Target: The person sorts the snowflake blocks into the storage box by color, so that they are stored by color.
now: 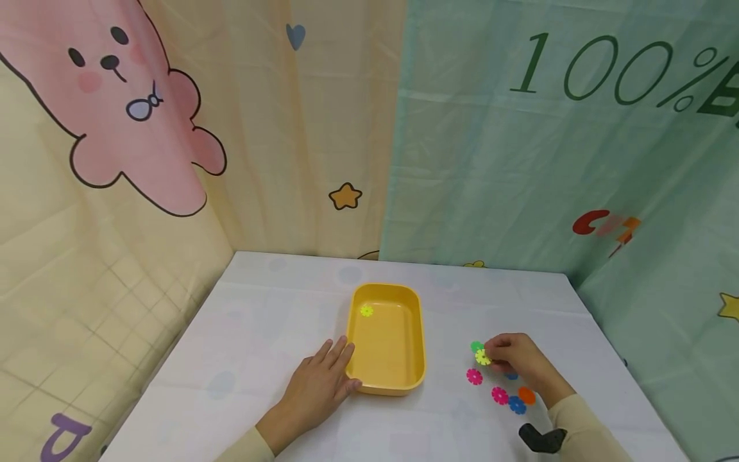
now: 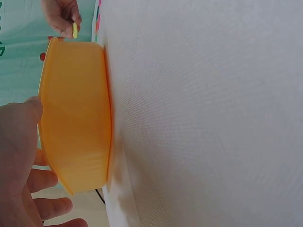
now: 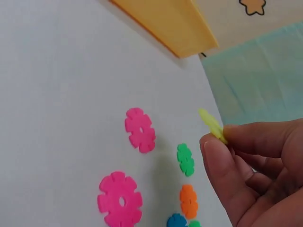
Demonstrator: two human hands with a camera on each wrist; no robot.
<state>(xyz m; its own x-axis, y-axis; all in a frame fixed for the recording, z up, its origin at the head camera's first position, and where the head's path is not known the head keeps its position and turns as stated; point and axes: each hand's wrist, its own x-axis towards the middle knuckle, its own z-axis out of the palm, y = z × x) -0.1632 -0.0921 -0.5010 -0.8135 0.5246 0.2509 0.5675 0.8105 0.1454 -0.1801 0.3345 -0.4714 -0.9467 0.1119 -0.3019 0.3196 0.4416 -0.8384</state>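
Note:
Between thumb and fingertips my right hand (image 1: pixel 516 356) pinches a yellow snowflake disc (image 3: pixel 212 125), raised over the table among other discs. My left hand (image 1: pixel 319 386) rests with straight fingers on the near left rim of a yellow tray (image 1: pixel 423 346). Inside the tray, toward its far left corner, lies one yellow disc (image 1: pixel 366 310). Under and around my right hand are a green disc (image 3: pixel 185 160), a pink disc (image 1: pixel 475 376), a second pink disc (image 1: pixel 500 396), a blue disc (image 1: pixel 517 405) and an orange disc (image 1: pixel 526 396).
A white cloth covers the table (image 1: pixel 260 308). Printed curtains (image 1: pixel 288 128) stand behind and beside it. A black band-like object (image 1: pixel 541 440) is at my right sleeve, near the front of the table.

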